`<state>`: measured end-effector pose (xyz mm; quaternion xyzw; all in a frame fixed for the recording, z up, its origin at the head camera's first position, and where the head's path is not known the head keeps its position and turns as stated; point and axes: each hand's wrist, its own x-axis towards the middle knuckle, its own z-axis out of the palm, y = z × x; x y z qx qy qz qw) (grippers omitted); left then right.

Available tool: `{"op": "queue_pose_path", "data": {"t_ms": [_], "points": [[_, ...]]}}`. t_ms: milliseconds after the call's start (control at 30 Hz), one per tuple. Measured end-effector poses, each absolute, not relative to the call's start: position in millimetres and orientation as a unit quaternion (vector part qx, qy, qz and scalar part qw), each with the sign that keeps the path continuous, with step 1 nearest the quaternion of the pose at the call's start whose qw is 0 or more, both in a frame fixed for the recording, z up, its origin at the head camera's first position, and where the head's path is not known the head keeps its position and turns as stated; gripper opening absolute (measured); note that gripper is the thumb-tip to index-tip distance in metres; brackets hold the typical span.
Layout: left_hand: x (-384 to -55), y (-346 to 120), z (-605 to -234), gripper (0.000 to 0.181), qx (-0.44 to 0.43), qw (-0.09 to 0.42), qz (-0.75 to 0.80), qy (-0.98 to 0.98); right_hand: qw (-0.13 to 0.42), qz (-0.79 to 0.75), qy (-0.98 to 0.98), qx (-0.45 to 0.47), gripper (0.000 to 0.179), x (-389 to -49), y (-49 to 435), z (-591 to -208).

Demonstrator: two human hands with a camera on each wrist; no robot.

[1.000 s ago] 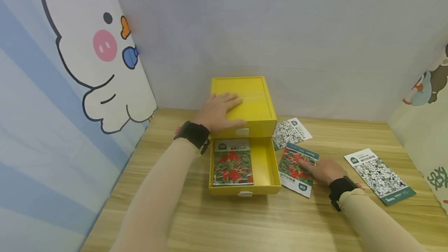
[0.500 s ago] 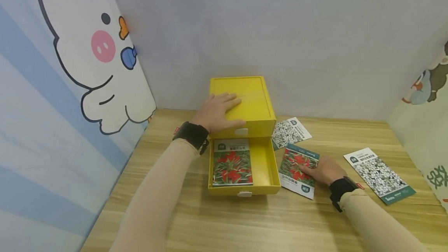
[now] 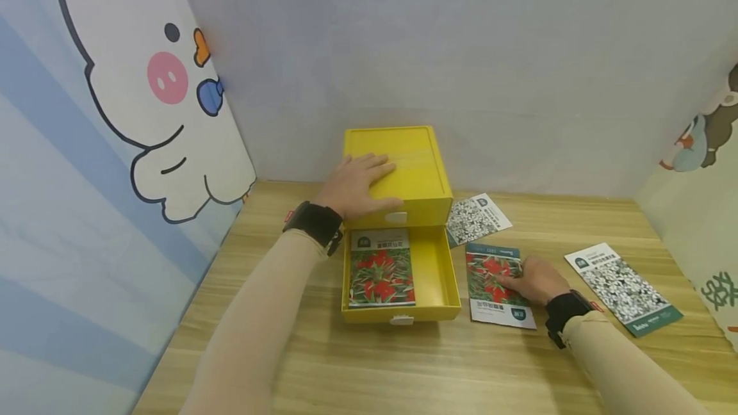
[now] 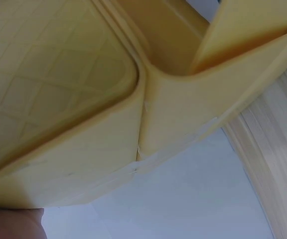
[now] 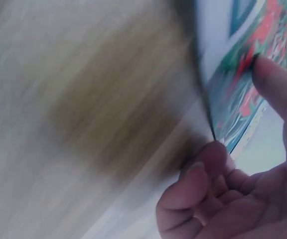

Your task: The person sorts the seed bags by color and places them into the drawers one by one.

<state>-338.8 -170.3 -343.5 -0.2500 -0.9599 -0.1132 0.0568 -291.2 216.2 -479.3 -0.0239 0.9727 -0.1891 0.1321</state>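
My left hand (image 3: 359, 188) rests with spread, straight fingers on top of a yellow drawer box (image 3: 418, 175). The box's lower drawer (image 3: 436, 274) is pulled out, and a red-flower seed packet (image 3: 382, 274) lies in its left half. To the right of the drawer, my right hand (image 3: 541, 282) pinches another red-flower seed packet (image 3: 490, 274) by its right edge. In the right wrist view the thumb lies on the printed face, with curled fingers (image 5: 208, 164) at the edge and underside.
A white-flower seed packet (image 3: 477, 218) lies beside the box, its left end partly hidden. Another white-flower packet (image 3: 625, 293) is on the wooden table (image 3: 438, 370) farther right. A grey-white wall (image 3: 519, 82) stands behind the box, with printed cloth panels at both sides.
The right thumb and fingers have closed on the red-flower packet's edge. That packet has turned and swung away from the drawer, its lower end moving right. The left hand stays on the box.
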Motion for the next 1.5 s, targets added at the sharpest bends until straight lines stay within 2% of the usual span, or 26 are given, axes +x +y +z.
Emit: {"op": "queue_pose_path", "data": {"t_ms": [100,333,567,733,1100,1500], "points": [[-339,-170,-344,0.083,-0.250,0.056,-0.116,-0.960,0.132,-0.200,0.970,-0.030,0.053,-292,217,-477],[-340,-171,-344,0.083,-0.253,0.056,-0.118,-0.959,0.127,-0.200,0.971,-0.037,0.068,-292,218,-474],[-339,-171,-343,0.083,-0.251,0.048,-0.118,-0.960,0.104,-0.157,0.982,0.002,0.063,-283,216,-470],[-339,-172,-343,0.083,-0.250,0.051,-0.116,-0.960,0.089,-0.118,0.989,0.008,0.068,-277,214,-468],[-339,-171,-344,0.084,-0.251,0.048,-0.116,-0.960,0.140,-0.118,0.983,0.021,0.062,-274,214,-471],[-339,-171,-345,0.083,-0.252,0.052,-0.115,-0.959,0.150,-0.129,0.980,0.004,0.057,-276,213,-471]]}}
